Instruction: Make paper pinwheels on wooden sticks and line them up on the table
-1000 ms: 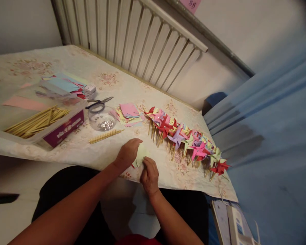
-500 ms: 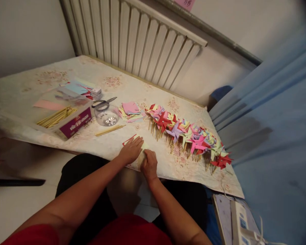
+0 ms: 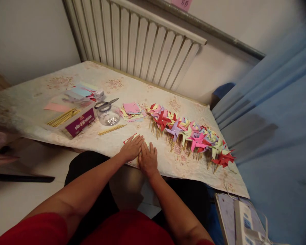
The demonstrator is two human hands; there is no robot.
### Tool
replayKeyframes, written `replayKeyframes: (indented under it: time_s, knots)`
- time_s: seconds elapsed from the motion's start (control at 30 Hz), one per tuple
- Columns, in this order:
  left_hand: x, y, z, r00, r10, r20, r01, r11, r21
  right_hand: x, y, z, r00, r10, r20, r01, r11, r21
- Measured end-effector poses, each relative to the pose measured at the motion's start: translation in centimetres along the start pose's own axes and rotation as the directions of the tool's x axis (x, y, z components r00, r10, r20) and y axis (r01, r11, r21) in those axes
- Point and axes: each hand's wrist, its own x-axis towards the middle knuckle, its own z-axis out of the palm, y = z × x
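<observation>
My left hand (image 3: 132,148) lies flat on the cloth-covered table near its front edge, fingers stretched out. From under it peeks a piece of paper with a red edge (image 3: 129,139); most of that paper is hidden. My right hand (image 3: 148,158) rests palm down just beside it, fingers extended, touching or nearly touching the left fingertips. Beyond my hands lie a few thin wooden sticks (image 3: 112,129) and a pile of coloured paper squares (image 3: 132,111). To the right, many paper pinwheels (image 3: 175,130) on sticks are set in a long row.
At left stands a clear plastic box (image 3: 80,123) of sticks with a purple label. A round clear tub (image 3: 109,117) holds small shiny pieces, with scissors (image 3: 106,104) on its rim. Behind is a radiator (image 3: 135,41); a power strip (image 3: 244,221) sits lower right.
My right hand has gone from curled fingers at the paper's edge to lying flat with fingers extended, closer to the left. The pale part of the paper is now covered. The view has shifted slightly.
</observation>
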Motion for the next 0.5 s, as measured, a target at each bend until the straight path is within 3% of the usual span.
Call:
replayKeyframes:
  time_s: [0.2,0.5]
  knots:
    - [-0.1,0.2,0.0,0.998,0.033,0.050,-0.047,0.949,0.312,0.1,0.2,-0.4,0.997,0.029,0.077,-0.026,0.999,-0.037]
    - [-0.2,0.3,-0.1,1.000,0.023,0.021,-0.029,0.934,0.357,-0.7,2.0,-0.3,0.994,0.085,0.065,-0.085,0.996,-0.004]
